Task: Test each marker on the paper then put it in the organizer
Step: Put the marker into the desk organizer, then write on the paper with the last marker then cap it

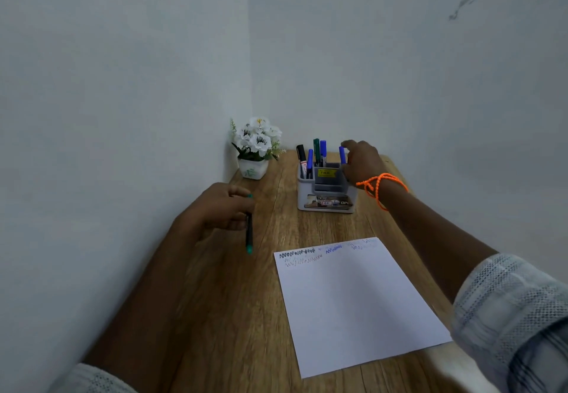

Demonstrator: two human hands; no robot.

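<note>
At the far right compartment of the grey plastic organizer (pixel 326 191), your right hand (pixel 361 162) pinches the blue-capped marker (pixel 342 155), so lower it straight before releasing, while your left hand (pixel 219 206) is closed around the teal-tipped dark pen (pixel 249 233) beside the white scribbled paper (pixel 353 300).

The paper (pixel 356 303) lies on the table (pixel 215 316), near and to the right. Far of it stands the organizer (pixel 326 191), with several markers (pixel 316 154) upright in its far compartments. Left of the organizer, in the far corner against the walls, stands a flower pot (pixel 253 168). The right hand (pixel 362 162) is at the organizer's right side, its fingers on a marker (pixel 342 155) standing there. The left hand (pixel 221 206) is left of the paper, over the table, holding a pen (pixel 249 233) that points toward the near side.
</note>
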